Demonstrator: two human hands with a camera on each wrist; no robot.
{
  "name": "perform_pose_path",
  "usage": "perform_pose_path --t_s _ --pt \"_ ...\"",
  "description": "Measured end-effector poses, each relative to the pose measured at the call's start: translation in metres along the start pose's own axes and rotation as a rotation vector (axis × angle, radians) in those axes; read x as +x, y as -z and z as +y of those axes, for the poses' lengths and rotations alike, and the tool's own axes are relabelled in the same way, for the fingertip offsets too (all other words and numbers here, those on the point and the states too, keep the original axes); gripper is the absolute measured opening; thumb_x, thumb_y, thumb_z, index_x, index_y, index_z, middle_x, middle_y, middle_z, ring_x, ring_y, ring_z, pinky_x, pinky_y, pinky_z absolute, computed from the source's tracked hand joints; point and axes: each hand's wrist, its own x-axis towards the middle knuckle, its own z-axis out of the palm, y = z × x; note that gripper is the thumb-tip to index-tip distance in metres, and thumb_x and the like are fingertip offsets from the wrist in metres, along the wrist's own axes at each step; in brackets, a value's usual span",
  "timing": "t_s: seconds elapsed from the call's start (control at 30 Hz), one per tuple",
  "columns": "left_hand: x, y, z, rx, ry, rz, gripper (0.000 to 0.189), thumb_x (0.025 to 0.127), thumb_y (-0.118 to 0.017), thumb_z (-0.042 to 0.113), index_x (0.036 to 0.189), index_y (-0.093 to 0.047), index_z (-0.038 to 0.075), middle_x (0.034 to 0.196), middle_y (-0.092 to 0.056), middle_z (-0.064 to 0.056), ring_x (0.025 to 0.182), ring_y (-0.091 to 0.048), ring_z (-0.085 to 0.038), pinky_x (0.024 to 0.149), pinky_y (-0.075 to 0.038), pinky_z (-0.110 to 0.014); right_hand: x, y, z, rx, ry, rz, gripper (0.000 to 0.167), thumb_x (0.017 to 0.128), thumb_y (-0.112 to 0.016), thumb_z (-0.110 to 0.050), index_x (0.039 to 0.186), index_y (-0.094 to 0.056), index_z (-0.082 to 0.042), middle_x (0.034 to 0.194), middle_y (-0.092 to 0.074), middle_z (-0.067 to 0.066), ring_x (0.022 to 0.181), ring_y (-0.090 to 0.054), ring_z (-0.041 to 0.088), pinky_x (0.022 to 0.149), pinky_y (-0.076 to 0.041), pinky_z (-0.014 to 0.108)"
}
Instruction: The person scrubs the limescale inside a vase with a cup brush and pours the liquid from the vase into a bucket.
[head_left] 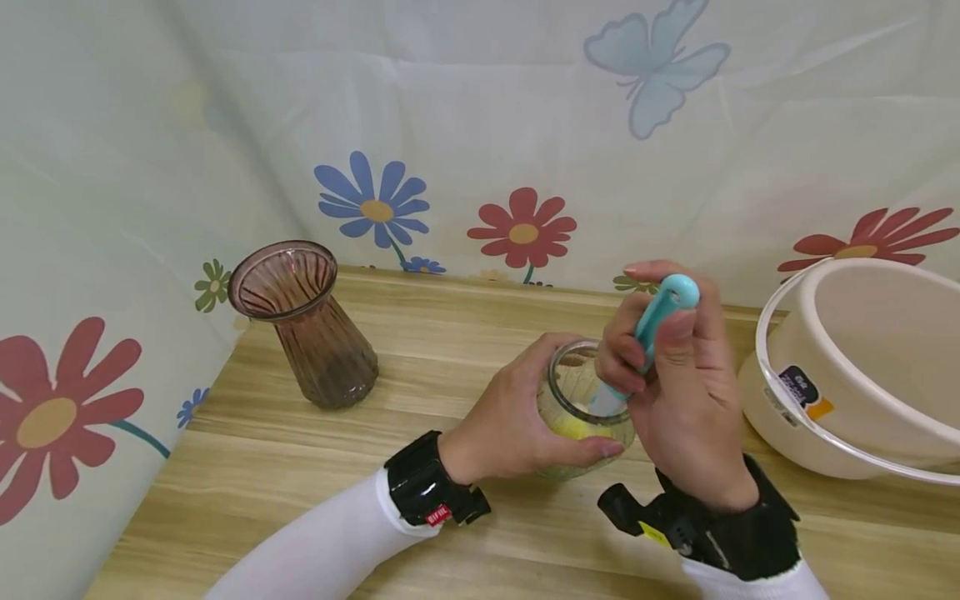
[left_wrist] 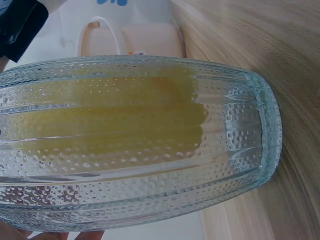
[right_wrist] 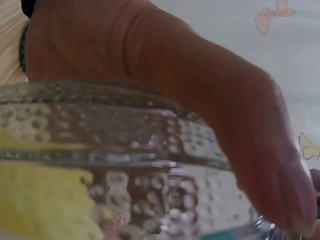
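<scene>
My left hand (head_left: pixel 510 412) grips a clear ribbed glass vase (head_left: pixel 564 402) around its side, thumb across the front below the rim. The vase's dimpled wall and thick base fill much of the left wrist view. My right hand (head_left: pixel 693 396) holds the turquoise handle of a sponge bottle brush (head_left: pixel 658 321), tilted with its top end upward. The brush goes down through the vase mouth. Its yellow sponge head (left_wrist: pixel 115 120) shows through the glass, short of the base. In the right wrist view the left thumb (right_wrist: pixel 235 115) lies over the vase.
A purple-brown ribbed glass vase (head_left: pixel 330 358) with a flared mouth stands to the left. At the right is a cream bucket (head_left: pixel 780 417) with a pale handle. Behind the wooden table (head_left: pixel 420 333) hangs a flower-printed curtain (head_left: pixel 480 100).
</scene>
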Motion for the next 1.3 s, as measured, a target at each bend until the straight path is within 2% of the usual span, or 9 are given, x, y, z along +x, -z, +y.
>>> perform_pose_path --t_s 0.17,0.33,0.43,0.5,0.7,0.83,1.1,1.3 --pt "0.0001 0.0004 0.0009 -0.002 -0.008 0.005 0.083 0.076 -0.093 0.023 0.142 -0.043 0.022 0.123 -0.064 0.003 0.107 -0.066 -0.012 0.09 -0.06 -0.027 0.0001 -0.002 -0.0027 -0.129 -0.039 -0.039 0.033 0.112 -0.034 -0.018 0.138 -0.045 -0.001 0.085 -0.034 0.004 0.069 -0.032 0.017 0.055 -0.027 0.03" --pt "0.0011 0.0001 0.0013 -0.005 -0.018 0.008 0.08 0.076 -0.093 0.023 0.139 -0.044 0.021 0.12 -0.065 0.003 0.106 -0.068 -0.014 0.09 -0.06 -0.027 -0.0011 -0.0025 -0.0045 -0.295 -0.071 -0.071 0.031 0.112 -0.033 -0.012 0.138 -0.045 0.001 0.084 -0.039 0.005 0.069 -0.042 0.019 0.06 -0.039 0.03" --pt "0.0017 0.0002 0.0013 0.008 -0.021 0.006 0.079 0.076 -0.092 0.023 0.139 -0.044 0.02 0.119 -0.064 0.003 0.106 -0.068 -0.018 0.09 -0.06 -0.028 -0.0015 -0.0021 -0.0054 -0.367 -0.081 -0.082 0.029 0.111 -0.034 -0.007 0.137 -0.046 0.001 0.082 -0.041 0.004 0.069 -0.044 0.018 0.062 -0.039 0.03" --pt "0.002 0.0005 0.0012 0.019 -0.019 0.006 0.08 0.076 -0.092 0.024 0.139 -0.044 0.02 0.118 -0.064 0.003 0.105 -0.068 -0.02 0.09 -0.06 -0.027 -0.0014 -0.0018 -0.0056 -0.375 -0.082 -0.09 0.028 0.111 -0.034 -0.006 0.136 -0.046 0.001 0.081 -0.04 0.004 0.069 -0.041 0.018 0.062 -0.035 0.031" --pt "0.0014 0.0007 0.0011 0.011 -0.017 0.002 0.081 0.077 -0.092 0.023 0.141 -0.043 0.021 0.121 -0.064 0.003 0.106 -0.067 -0.011 0.09 -0.061 -0.028 -0.002 -0.0029 -0.0063 -0.268 -0.104 -0.08 0.027 0.113 -0.031 -0.013 0.134 -0.045 -0.004 0.084 -0.035 0.004 0.071 -0.034 0.019 0.063 -0.027 0.033" --pt "0.001 0.0004 0.0018 0.012 -0.005 0.004 0.083 0.077 -0.092 0.024 0.142 -0.042 0.021 0.126 -0.063 0.003 0.109 -0.065 -0.011 0.092 -0.059 -0.026 -0.0023 -0.0026 -0.005 -0.178 -0.073 -0.042 0.032 0.113 -0.033 -0.018 0.14 -0.044 -0.005 0.088 -0.035 0.004 0.076 -0.032 0.018 0.067 -0.024 0.035" --pt "0.0008 0.0 0.0029 -0.028 0.038 -0.013 0.083 0.078 -0.091 0.022 0.144 -0.041 0.022 0.131 -0.06 0.004 0.114 -0.062 -0.008 0.096 -0.058 -0.026 -0.0045 0.0028 -0.0028 0.096 0.085 0.08 0.038 0.112 -0.038 -0.017 0.145 -0.038 0.002 0.09 -0.043 0.009 0.079 -0.035 0.022 0.07 -0.024 0.036" --pt "0.0017 0.0003 0.0013 0.003 -0.004 0.001 0.081 0.077 -0.092 0.023 0.142 -0.043 0.02 0.131 -0.06 0.003 0.114 -0.062 -0.008 0.097 -0.057 -0.025 -0.0054 0.0045 -0.007 0.237 0.226 0.125 0.043 0.107 -0.047 -0.012 0.143 -0.031 0.006 0.086 -0.043 0.014 0.077 -0.034 0.023 0.067 -0.026 0.034"
